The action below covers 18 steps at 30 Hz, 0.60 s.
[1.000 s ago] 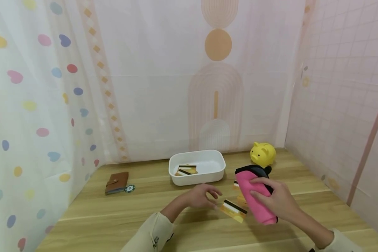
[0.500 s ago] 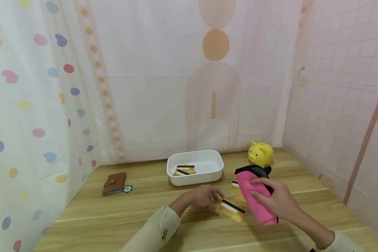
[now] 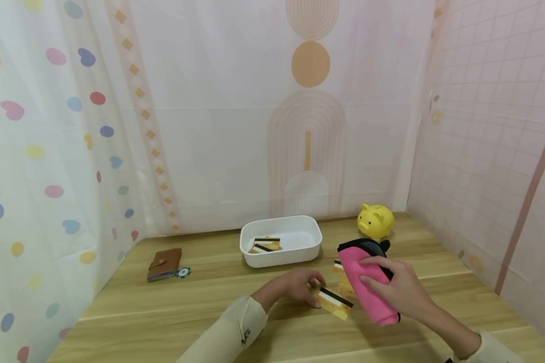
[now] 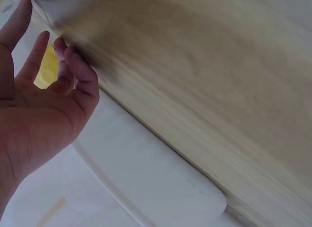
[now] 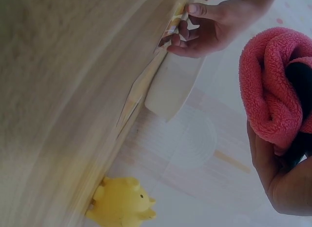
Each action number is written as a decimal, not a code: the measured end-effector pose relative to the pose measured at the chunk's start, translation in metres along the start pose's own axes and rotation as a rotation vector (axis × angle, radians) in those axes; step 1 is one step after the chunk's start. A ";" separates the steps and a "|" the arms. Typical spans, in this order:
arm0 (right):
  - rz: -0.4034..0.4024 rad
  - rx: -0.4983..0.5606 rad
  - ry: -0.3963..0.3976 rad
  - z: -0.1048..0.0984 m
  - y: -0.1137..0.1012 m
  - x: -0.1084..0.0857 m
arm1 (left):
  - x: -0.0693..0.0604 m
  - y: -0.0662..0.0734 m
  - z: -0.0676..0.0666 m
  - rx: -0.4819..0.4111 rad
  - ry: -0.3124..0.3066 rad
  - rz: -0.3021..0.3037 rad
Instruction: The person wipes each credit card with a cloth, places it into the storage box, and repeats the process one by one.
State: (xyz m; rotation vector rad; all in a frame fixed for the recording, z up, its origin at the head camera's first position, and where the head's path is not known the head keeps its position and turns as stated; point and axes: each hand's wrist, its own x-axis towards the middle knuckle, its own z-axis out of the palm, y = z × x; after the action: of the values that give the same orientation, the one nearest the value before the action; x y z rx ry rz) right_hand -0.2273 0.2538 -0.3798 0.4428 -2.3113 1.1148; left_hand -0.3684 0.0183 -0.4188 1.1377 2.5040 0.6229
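Observation:
My right hand (image 3: 397, 287) grips a folded pink fleecy towel (image 3: 368, 287) with black parts, held up over the table's right side. In the right wrist view the soft folds of this towel (image 5: 270, 85) stand out, and the fingers lie beneath it. My left hand (image 3: 300, 287) reaches down to an orange and white bank card (image 3: 335, 302) with a black stripe. Thumb and fingers are bent about the card's left end, touching or nearly touching it. More orange cards (image 3: 345, 285) lie partly hidden behind the towel. The left wrist view shows the left hand (image 4: 44, 110) with fingers spread; its card is hidden there.
Behind the hands stands a white bin (image 3: 281, 258) with several similar cards (image 3: 265, 244) inside. A yellow piggy bank (image 3: 375, 222) sits at the back right. A brown card wallet (image 3: 165, 263) and a poker chip (image 3: 183, 273) lie to the left. Curtains enclose the wooden table (image 3: 200, 307).
My left hand has moved right and come down to the card's left end. My right hand and the towel have stayed nearly still. The view has turned slightly right.

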 end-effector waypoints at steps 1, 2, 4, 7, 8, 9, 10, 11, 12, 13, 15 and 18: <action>0.002 0.000 -0.001 0.000 0.000 0.000 | 0.000 0.001 0.000 -0.001 0.004 -0.005; 0.004 0.001 -0.003 0.000 0.000 0.001 | 0.000 0.001 0.000 0.003 0.007 -0.009; 0.004 -0.001 -0.005 0.000 0.000 0.001 | 0.000 0.003 0.001 0.003 0.015 -0.017; 0.002 -0.003 -0.006 0.001 0.001 0.001 | 0.000 0.004 0.001 0.004 0.019 -0.027; 0.004 -0.002 -0.007 0.001 0.001 0.001 | 0.000 0.004 0.001 0.008 0.019 -0.027; 0.005 -0.002 -0.008 0.002 0.001 0.001 | -0.001 0.004 0.001 0.011 0.018 -0.026; 0.006 0.001 -0.011 0.002 0.001 0.001 | -0.001 0.005 0.001 0.018 0.014 -0.026; 0.009 0.005 -0.014 0.002 0.001 0.001 | -0.002 0.005 0.001 0.022 0.010 -0.024; 0.012 0.009 -0.017 0.003 0.001 0.000 | -0.003 0.005 0.001 0.026 0.005 -0.022; 0.015 0.016 -0.021 0.003 0.001 0.000 | -0.005 0.005 0.001 0.032 -0.001 -0.017; 0.025 0.025 -0.026 0.003 0.000 -0.001 | -0.008 0.005 0.001 0.040 -0.012 -0.009; 0.037 0.026 -0.025 0.003 0.000 -0.001 | -0.015 0.007 0.000 0.027 -0.019 -0.002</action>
State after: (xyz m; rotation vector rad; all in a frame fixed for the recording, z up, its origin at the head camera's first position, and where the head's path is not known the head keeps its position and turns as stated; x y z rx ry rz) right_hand -0.2272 0.2512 -0.3824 0.4275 -2.3374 1.1643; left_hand -0.3548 0.0110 -0.4135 1.1455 2.5043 0.5774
